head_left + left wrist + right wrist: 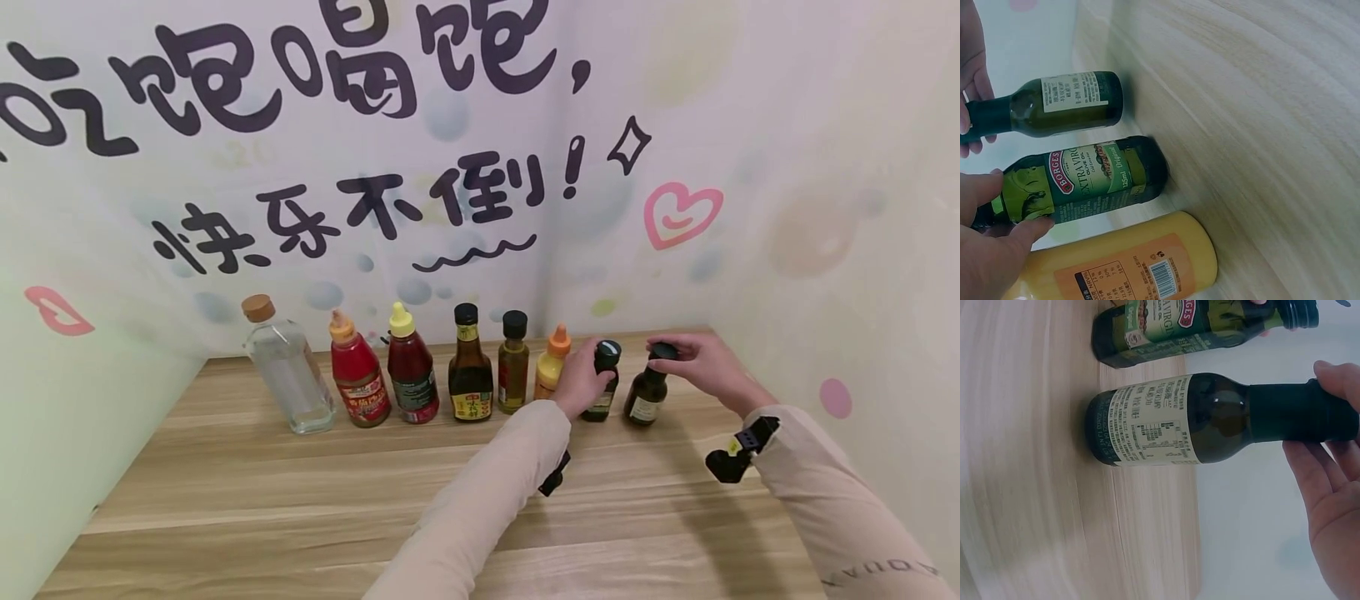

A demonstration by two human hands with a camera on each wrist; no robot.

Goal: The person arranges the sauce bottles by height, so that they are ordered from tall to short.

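My left hand (581, 382) grips the upper part of a small green olive oil bottle (1094, 178) labelled Borges, its thumb and fingers on either side below the dark cap. Just to the right, my right hand (712, 367) pinches the dark capped neck of a small dark glass bottle (1154, 422) with a cream label of small print. Both bottles stand upright on the wooden table (300, 508), a narrow gap between them. Close beside the olive oil, on its left, is a yellow squeeze bottle (1129, 265) with an orange nozzle, partly hidden by my left hand in the head view.
Further left along the row stand a clear bottle (288, 375) with a brown cap, two red-brown squeeze bottles (362, 383), a dark sauce bottle (471, 375) and a black-capped oil bottle (513, 367). Behind them hangs a printed wall cloth (585, 267); a pale wall (862, 275) bounds the right.
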